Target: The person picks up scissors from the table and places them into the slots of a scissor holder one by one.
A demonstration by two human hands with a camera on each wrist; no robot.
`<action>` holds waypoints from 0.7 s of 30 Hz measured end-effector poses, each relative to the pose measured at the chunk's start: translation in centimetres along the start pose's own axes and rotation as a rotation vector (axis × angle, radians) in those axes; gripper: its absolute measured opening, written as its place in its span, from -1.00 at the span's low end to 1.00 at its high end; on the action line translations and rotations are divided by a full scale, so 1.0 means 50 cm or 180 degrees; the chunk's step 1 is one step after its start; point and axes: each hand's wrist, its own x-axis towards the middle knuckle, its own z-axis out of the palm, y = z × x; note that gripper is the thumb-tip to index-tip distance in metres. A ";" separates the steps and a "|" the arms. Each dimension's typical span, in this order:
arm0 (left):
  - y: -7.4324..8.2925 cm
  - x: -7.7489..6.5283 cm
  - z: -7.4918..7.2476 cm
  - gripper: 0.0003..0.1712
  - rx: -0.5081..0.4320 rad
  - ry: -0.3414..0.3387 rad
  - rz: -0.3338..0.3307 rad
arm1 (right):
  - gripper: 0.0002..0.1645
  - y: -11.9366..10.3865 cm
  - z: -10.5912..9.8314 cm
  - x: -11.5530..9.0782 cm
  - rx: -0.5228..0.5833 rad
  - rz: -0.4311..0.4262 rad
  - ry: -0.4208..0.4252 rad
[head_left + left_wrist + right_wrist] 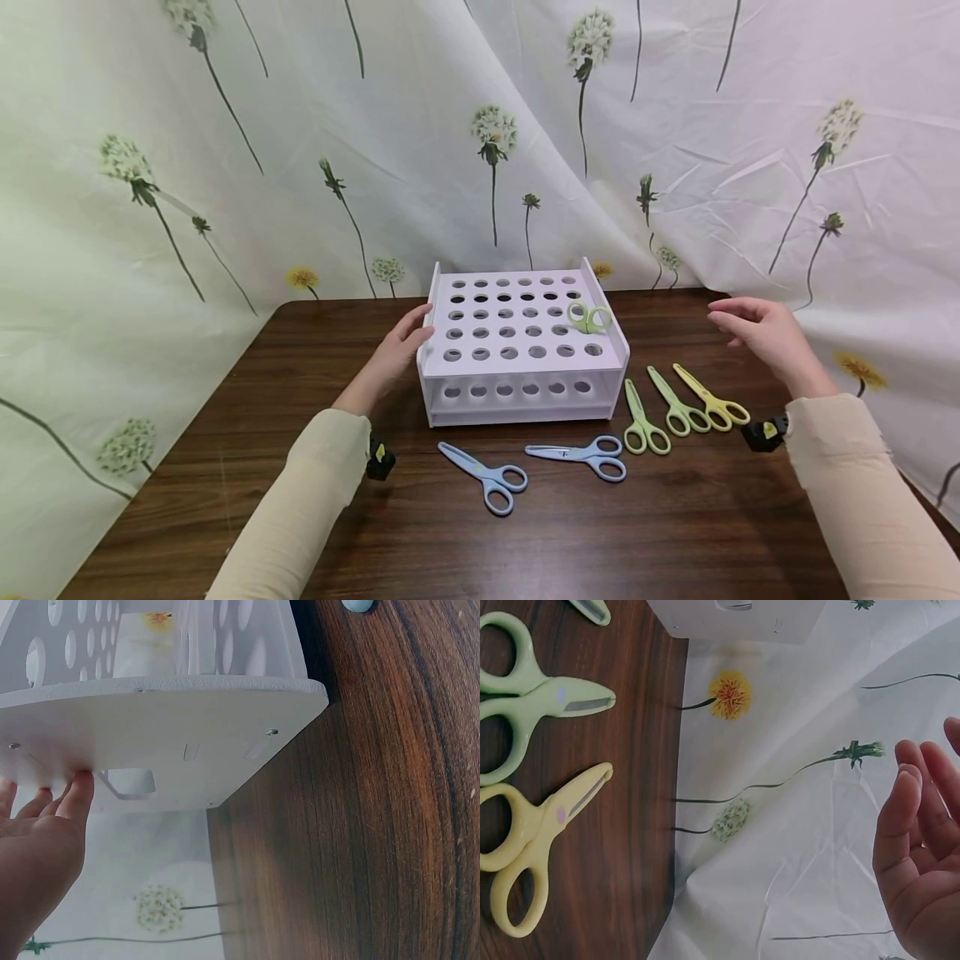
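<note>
A white rack (517, 342) with rows of round holes stands on the table. In its top, toward the right side, green scissors (587, 318) sit with their handles up, the blades hidden. My left hand (393, 354) touches the rack's left side panel with its fingertips, as the left wrist view also shows. To the right of the rack my right hand (772, 337) hovers over the table, fingers loosely bent and holding nothing. Below it lie yellow scissors (712, 398), green scissors (677, 404) and another green pair (641, 421).
Two blue pairs of scissors lie in front of the rack, the left blue scissors (487, 479) and the right blue scissors (585, 456). A white curtain (420, 125) with dandelion prints hangs behind the dark wooden table (300, 367).
</note>
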 end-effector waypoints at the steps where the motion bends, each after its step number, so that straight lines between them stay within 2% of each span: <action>1: 0.007 -0.005 0.002 -0.40 -0.0001 -0.0006 -0.0003 | -0.91 0.002 -0.002 -0.001 -0.0019 0.0010 -0.0003; 5: 0.022 -0.013 0.005 -0.40 0.0051 -0.0016 0.0009 | -0.90 0.014 -0.009 -0.003 -0.0092 -0.0033 -0.0049; 13: -0.022 0.016 -0.003 -0.39 0.0075 0.0052 0.0027 | -0.90 0.034 -0.014 -0.007 -0.0093 -0.0087 -0.0080; 21: -0.027 0.019 -0.001 -0.40 0.0042 0.0092 0.0049 | -0.90 0.044 -0.019 -0.014 -0.0236 0.0046 -0.0099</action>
